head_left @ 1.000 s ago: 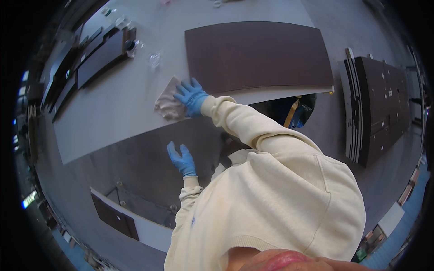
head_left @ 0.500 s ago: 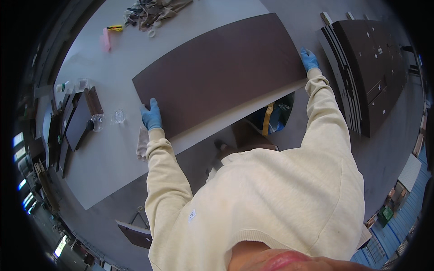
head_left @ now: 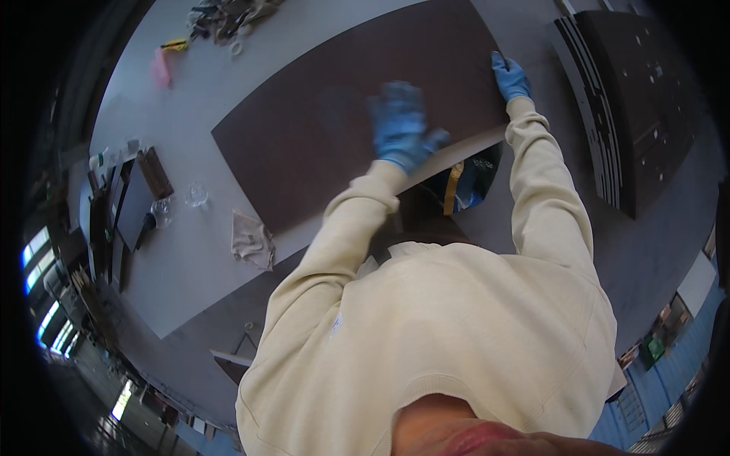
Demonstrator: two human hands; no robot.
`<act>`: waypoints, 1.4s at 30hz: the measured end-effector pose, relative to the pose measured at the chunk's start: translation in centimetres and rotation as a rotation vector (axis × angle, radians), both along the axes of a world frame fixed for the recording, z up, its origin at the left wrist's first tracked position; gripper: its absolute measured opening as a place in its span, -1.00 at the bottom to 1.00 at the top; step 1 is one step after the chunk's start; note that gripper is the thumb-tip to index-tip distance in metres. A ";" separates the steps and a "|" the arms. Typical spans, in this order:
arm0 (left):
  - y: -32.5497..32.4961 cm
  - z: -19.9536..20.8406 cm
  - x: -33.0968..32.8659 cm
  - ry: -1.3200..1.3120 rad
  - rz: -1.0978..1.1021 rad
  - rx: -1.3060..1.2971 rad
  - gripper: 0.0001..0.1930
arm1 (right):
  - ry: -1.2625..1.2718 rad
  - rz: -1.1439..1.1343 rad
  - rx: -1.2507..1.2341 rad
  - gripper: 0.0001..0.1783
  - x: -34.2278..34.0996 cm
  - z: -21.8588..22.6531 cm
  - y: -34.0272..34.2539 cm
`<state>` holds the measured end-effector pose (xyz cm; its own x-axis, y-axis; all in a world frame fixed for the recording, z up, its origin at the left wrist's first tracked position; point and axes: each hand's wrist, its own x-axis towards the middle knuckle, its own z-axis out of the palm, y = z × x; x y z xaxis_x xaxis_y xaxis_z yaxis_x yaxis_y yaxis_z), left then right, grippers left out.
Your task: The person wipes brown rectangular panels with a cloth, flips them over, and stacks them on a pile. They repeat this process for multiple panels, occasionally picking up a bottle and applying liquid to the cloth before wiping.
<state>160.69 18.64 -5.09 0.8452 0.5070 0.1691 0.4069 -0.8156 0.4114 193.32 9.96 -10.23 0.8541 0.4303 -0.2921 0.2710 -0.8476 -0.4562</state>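
A large dark brown panel (head_left: 319, 129) lies flat on the pale worktable (head_left: 190, 281), close to its near edge. My left hand (head_left: 401, 129), in a blue glove, is over the near part of the panel with its fingers stretched out and thumb apart. It is smeared by motion, so I cannot tell whether it touches the surface. At the panel's right edge, my right hand (head_left: 512, 78), also gloved in blue, grips the side with its thumb along the edge. A crumpled greyish cloth (head_left: 252, 241) rests beside the panel's near left corner.
Stacked dark panels (head_left: 639, 114) stand to the right. Left on the table are dark boards (head_left: 129, 205) and a clear plastic cup (head_left: 196, 194). A yellow cutter (head_left: 175, 45), a pink item (head_left: 160, 68) and a cloth heap (head_left: 230, 19) lie farther back. A dark bag (head_left: 475, 182) sits below the table edge.
My left hand has let go of the panel's left edge and moved right across it, fingers spread. My right hand stays at the right edge. More of the cloth shows.
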 end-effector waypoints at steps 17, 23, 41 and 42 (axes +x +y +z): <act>21.3 -1.2 -26.2 0.132 1.332 -0.466 -0.09 | 0.142 -0.092 0.135 -0.25 0.8 0.1 0.0; 21.4 -2.9 -24.2 0.495 1.353 -0.146 0.04 | 0.208 -0.125 0.027 -0.21 -0.6 4.7 -0.1; 20.4 11.7 -26.4 -0.786 0.719 -0.706 -0.19 | -0.233 -0.643 0.690 -0.20 -12.0 16.0 -21.5; 19.5 14.1 -25.1 -0.833 0.690 -0.615 -0.18 | -0.235 -0.694 0.884 -0.24 -13.7 16.3 -24.0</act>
<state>135.54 38.15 8.99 0.1210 0.9873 0.1027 0.1057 -0.1156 0.9877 179.58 -14.07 6.04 0.9808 -0.1797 0.0755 0.0274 -0.2563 -0.9662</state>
